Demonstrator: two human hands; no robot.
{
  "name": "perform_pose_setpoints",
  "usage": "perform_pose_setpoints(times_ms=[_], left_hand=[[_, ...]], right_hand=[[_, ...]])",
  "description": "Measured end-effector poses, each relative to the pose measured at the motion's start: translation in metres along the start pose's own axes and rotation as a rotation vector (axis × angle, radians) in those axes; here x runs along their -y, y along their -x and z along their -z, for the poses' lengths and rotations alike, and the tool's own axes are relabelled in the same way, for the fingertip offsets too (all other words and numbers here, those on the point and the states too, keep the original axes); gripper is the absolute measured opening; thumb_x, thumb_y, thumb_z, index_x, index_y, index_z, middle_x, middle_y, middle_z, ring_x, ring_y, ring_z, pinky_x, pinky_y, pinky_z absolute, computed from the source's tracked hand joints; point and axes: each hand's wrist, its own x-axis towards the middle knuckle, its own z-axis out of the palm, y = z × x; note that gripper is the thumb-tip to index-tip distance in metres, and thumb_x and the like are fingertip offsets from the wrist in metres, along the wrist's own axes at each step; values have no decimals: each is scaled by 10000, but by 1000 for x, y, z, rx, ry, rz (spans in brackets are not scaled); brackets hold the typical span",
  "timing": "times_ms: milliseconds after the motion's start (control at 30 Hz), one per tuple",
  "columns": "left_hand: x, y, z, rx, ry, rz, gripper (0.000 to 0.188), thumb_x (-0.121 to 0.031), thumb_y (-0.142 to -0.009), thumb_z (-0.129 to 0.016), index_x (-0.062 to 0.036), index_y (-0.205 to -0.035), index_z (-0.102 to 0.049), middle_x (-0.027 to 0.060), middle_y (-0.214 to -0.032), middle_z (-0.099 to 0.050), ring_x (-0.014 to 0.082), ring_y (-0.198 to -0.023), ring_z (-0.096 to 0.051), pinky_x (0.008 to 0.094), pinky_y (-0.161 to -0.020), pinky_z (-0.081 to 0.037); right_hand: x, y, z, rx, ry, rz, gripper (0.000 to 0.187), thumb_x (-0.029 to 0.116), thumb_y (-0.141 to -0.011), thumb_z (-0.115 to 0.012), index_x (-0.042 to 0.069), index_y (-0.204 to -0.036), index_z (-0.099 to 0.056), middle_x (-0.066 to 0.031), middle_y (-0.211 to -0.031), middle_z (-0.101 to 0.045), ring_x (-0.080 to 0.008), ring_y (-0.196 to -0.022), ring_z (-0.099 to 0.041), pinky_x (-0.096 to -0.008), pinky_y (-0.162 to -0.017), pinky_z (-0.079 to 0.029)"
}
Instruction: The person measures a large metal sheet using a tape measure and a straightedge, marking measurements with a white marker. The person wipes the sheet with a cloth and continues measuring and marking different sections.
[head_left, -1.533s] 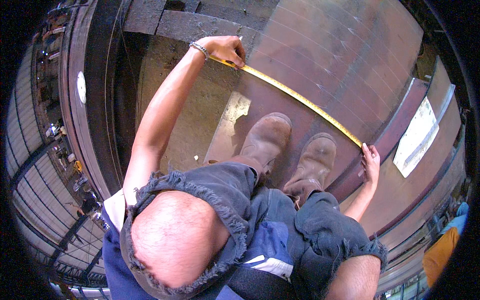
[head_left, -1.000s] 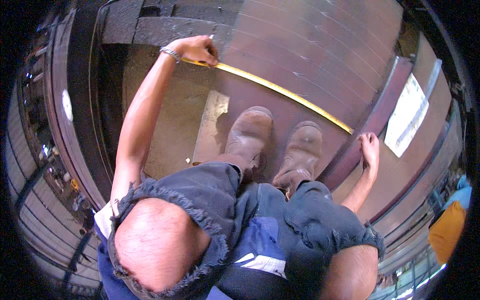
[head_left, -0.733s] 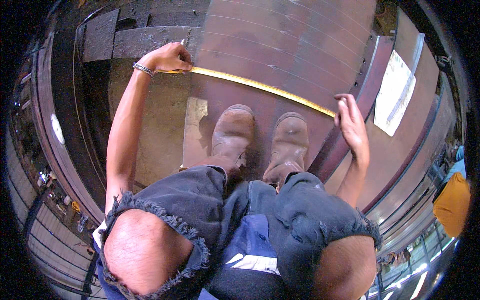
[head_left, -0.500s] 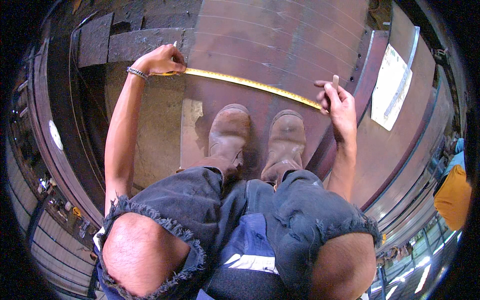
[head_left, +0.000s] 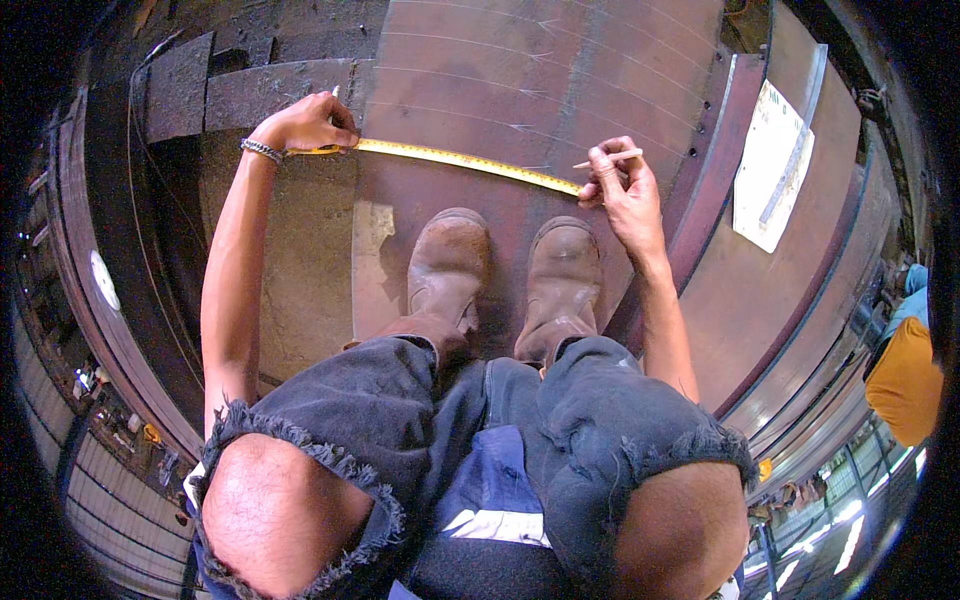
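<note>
A yellow tape measure (head_left: 465,160) stretches across a reddish-brown steel plate (head_left: 470,75), beyond my boots. My left hand (head_left: 303,125) is closed on the tape at the plate's left edge; a yellow part shows beneath my wrist, and a small white tip pokes up behind my fingers. At the tape's right end, the lower fingers of my right hand (head_left: 622,192) touch the blade. Between that hand's thumb and fingers is a thin pale pointed stick (head_left: 622,156), held nearly level with its tip to the left. Several thin light lines run across the plate.
My brown boots (head_left: 449,265) stand on the plate. At right, a white sheet (head_left: 768,170) with a grey metal strip (head_left: 788,178) lies on another steel plate. Dark steel pieces (head_left: 285,95) lie at far left. A person in orange clothing (head_left: 905,385) is at the right rim.
My right hand has moved left along the tape, and the stick has turned from upright to nearly level. My left hand still grips the tape at the plate's edge. The view has shifted slightly.
</note>
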Motion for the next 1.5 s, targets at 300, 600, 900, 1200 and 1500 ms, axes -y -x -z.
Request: perform_pose_setpoints(times_ms=[300, 600, 900, 1200, 1500], left_hand=[[-3, 22, 8, 3, -18, 68, 308, -339, -817, -729, -49, -917, -759, 79, -758, -725, 182, -688, -670, 367, -670, -518], [-10, 18, 8, -5, -42, 86, 325, -366, -811, -732, -50, -880, -755, 92, -729, -708, 208, -681, -663, 378, -659, -507], [-14, 12, 9, 19, -23, 98, 283, -304, -768, -735, -55, -897, -772, 96, -787, -736, 215, -746, -690, 359, -739, -535], [-1, 10, 4, 25, -15, 39, 317, -356, -820, -730, -42, -855, -746, 89, -730, -707, 208, -702, -664, 382, -675, -501], [3, 7, 1, 13, -22, 40, 316, -365, -820, -729, -52, -854, -750, 97, -747, -710, 214, -703, -658, 376, -677, -496]], right_hand=[[-18, -14, -22, 240, 7, -72, 228, 198, -1039, -470, -5, -1050, -573, -94, -906, -665, -127, -717, -654, -250, -614, -536], [-28, -34, -31, 305, 183, -16, 191, 160, -1017, -498, 1, -960, -588, -62, -820, -664, -89, -652, -619, -241, -598, -505], [-33, -43, -32, 345, 223, -23, 199, 162, -1008, -509, -8, -958, -599, -75, -836, -679, -96, -647, -616, -257, -616, -509], [-31, -42, -34, 347, 195, -34, 195, 156, -1016, -506, -11, -967, -595, -82, -851, -681, -98, -672, -624, -255, -624, -519], [-34, -44, -31, 381, 198, -3, 181, 141, -1016, -511, -17, -986, -593, -86, -867, -685, -107, -686, -638, -256, -631, -530]])
